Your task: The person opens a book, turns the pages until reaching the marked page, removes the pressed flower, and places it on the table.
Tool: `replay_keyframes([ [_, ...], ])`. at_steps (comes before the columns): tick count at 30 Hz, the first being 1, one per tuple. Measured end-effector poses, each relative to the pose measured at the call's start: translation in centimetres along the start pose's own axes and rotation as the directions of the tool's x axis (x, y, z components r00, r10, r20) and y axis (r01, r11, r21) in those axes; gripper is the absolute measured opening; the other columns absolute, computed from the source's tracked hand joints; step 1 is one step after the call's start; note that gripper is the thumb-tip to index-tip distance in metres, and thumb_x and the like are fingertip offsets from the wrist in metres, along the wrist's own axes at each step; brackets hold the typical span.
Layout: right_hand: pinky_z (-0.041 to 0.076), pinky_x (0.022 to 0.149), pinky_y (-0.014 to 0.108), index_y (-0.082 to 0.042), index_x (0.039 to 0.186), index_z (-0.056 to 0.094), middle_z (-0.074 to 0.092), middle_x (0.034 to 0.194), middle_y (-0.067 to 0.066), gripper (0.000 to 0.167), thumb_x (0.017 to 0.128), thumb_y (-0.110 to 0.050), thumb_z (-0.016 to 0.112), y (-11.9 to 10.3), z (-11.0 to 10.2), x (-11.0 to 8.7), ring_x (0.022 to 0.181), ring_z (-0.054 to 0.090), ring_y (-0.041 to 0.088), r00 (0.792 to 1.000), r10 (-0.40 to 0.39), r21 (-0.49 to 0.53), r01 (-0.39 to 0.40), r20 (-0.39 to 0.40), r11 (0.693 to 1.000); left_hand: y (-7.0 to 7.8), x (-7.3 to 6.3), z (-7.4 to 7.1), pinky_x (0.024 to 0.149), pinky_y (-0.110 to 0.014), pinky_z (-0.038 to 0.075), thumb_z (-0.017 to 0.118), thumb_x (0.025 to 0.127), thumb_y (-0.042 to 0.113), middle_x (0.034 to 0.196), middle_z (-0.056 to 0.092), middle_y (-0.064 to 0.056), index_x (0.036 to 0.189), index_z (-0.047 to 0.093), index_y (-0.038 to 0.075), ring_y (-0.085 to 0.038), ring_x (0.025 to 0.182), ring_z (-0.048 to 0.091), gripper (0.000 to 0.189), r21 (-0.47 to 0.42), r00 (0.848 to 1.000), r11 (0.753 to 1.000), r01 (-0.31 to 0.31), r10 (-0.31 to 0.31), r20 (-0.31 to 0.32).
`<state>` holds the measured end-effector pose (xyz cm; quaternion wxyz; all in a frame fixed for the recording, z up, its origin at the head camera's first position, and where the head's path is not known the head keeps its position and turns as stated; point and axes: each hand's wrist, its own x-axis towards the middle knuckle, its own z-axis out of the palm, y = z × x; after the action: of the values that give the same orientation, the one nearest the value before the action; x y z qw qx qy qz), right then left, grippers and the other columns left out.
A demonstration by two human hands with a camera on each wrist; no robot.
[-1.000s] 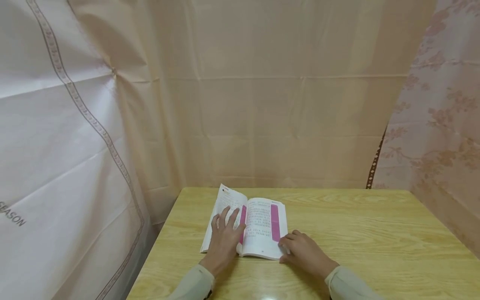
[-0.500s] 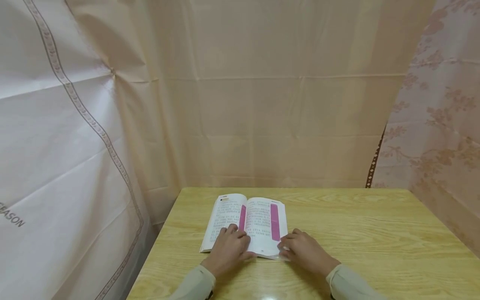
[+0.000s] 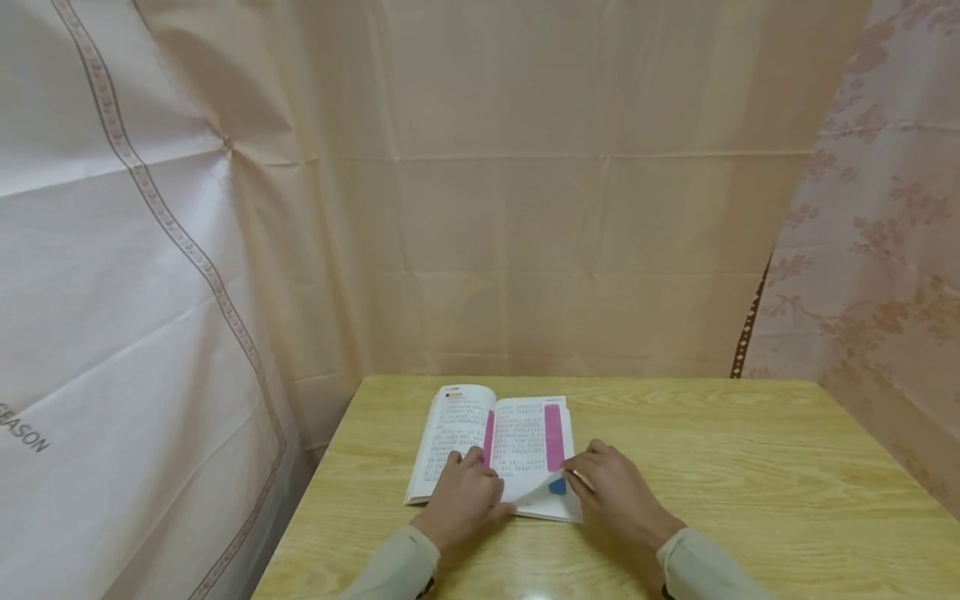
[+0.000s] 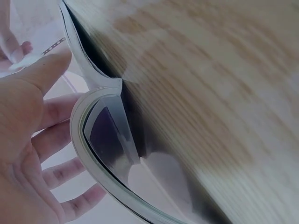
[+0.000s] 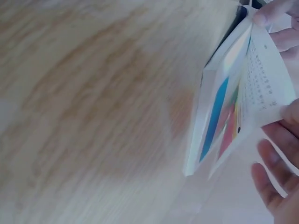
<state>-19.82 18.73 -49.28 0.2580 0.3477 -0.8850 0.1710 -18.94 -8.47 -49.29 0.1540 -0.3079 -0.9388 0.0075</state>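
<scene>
An open book (image 3: pixel 456 429) with printed text and pink side strips lies on the table. My left hand (image 3: pixel 465 498) rests over the lower inner part of its left page. The left wrist view shows that hand's fingers (image 4: pixel 60 140) spread over the pages, with its thumb at the bottom edge near the spine. My right hand (image 3: pixel 618 496) pinches the lower outer corner of the right-hand page (image 5: pixel 264 77) between thumb and fingers. The corner is lifted, and a blue strip (image 3: pixel 557 487) shows on the page beneath.
The light wooden table (image 3: pixel 697 450) stretches around the book, widest on the right. Beige cloth (image 3: pixel 570 250) hangs behind it, with a white cloth (image 3: pixel 112 333) on the left and a floral one (image 3: pixel 885 250) on the right.
My left hand has come down from the upper left page to the book's lower middle, and the raised left leaf lies down. My right hand has lifted the right page's corner.
</scene>
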Motion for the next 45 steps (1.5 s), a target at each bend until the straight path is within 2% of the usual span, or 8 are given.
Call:
replay_keyframes([
  [3,0.048,0.067,0.023,-0.014,0.101,0.077,0.074,0.094,-0.008,0.017,0.086,-0.016,0.084,-0.2,-0.1,0.3,0.080,0.050,0.005,0.998,0.044,0.012,-0.043,-0.042,0.999,0.0,0.0,0.0,0.080,-0.041,0.040,0.066,0.096,0.053,0.077,0.068,0.010,0.071,0.072,0.023,-0.015,0.091,0.050,0.039,0.006,1.000,1.000,-0.003,0.003,-0.024],
  [6,0.053,0.070,0.028,-0.010,0.114,0.070,0.072,0.105,0.000,0.037,0.083,-0.019,0.087,-0.4,0.0,0.2,0.084,0.057,0.009,0.993,0.113,0.022,-0.112,-0.028,0.993,-0.1,0.1,0.0,0.079,-0.040,0.039,0.063,0.099,0.042,0.077,0.070,0.010,0.076,0.076,0.021,-0.015,0.089,0.051,0.034,-0.005,0.999,1.000,-0.002,0.002,-0.049],
  [10,0.057,0.087,0.042,-0.004,0.135,0.059,0.066,0.125,0.010,0.068,0.080,-0.029,0.090,-0.7,0.5,-0.2,0.104,0.066,0.024,0.977,0.195,0.002,-0.196,0.083,0.981,-0.1,0.1,0.0,0.076,-0.039,0.039,0.060,0.100,0.033,0.078,0.071,0.010,0.079,0.078,0.021,-0.015,0.087,0.051,0.030,-0.030,0.998,1.000,0.001,-0.003,-0.066],
  [14,0.051,0.097,0.054,-0.001,0.147,0.049,0.056,0.141,0.018,0.086,0.079,-0.034,0.090,-0.8,1.0,-0.6,0.123,0.060,0.036,0.963,0.218,0.004,-0.221,0.159,0.975,-0.1,0.1,0.1,0.076,-0.039,0.039,0.060,0.100,0.030,0.079,0.072,0.011,0.081,0.079,0.021,-0.015,0.088,0.052,0.028,-0.050,0.997,0.999,0.006,-0.009,-0.071],
  [21,0.051,0.097,0.055,0.003,0.145,0.050,0.052,0.145,0.022,0.082,0.083,-0.036,0.087,-0.9,1.0,-0.8,0.127,0.057,0.038,0.952,0.243,-0.029,-0.241,0.187,0.970,0.3,0.1,0.1,0.073,-0.040,0.038,0.061,0.097,0.026,0.072,0.068,0.008,0.073,0.071,0.019,-0.017,0.085,0.051,0.026,-0.053,0.996,0.998,0.028,-0.033,-0.088],
  [30,0.047,0.103,0.056,0.009,0.154,0.035,0.046,0.152,0.028,0.091,0.091,-0.040,0.078,-1.0,0.8,-1.2,0.134,0.051,0.041,0.926,0.214,-0.046,-0.211,0.311,0.976,0.6,0.1,0.2,0.072,-0.041,0.039,0.062,0.097,0.029,0.069,0.064,0.006,0.075,0.070,0.018,-0.018,0.083,0.051,0.026,-0.049,0.995,0.997,0.055,-0.058,-0.077],
  [37,0.049,0.099,0.056,0.013,0.152,0.034,0.043,0.153,0.030,0.087,0.095,-0.040,0.072,-0.9,0.8,-1.6,0.133,0.052,0.043,0.937,0.148,-0.043,-0.142,0.317,0.989,0.8,0.1,0.4,0.073,-0.041,0.041,0.066,0.096,0.039,0.069,0.063,0.006,0.076,0.067,0.018,-0.018,0.086,0.052,0.029,0.000,0.996,0.998,0.060,-0.060,-0.072],
  [45,0.047,0.101,0.059,0.013,0.152,0.034,0.041,0.155,0.028,0.085,0.098,-0.042,0.069,-0.8,0.7,-1.9,0.132,0.052,0.044,0.934,0.110,-0.013,-0.112,0.339,0.994,0.9,0.1,0.3,0.071,-0.040,0.040,0.066,0.095,0.026,0.076,0.069,0.002,0.084,0.067,0.015,-0.019,0.089,0.056,0.016,0.042,0.993,0.997,0.069,-0.065,-0.098],
])
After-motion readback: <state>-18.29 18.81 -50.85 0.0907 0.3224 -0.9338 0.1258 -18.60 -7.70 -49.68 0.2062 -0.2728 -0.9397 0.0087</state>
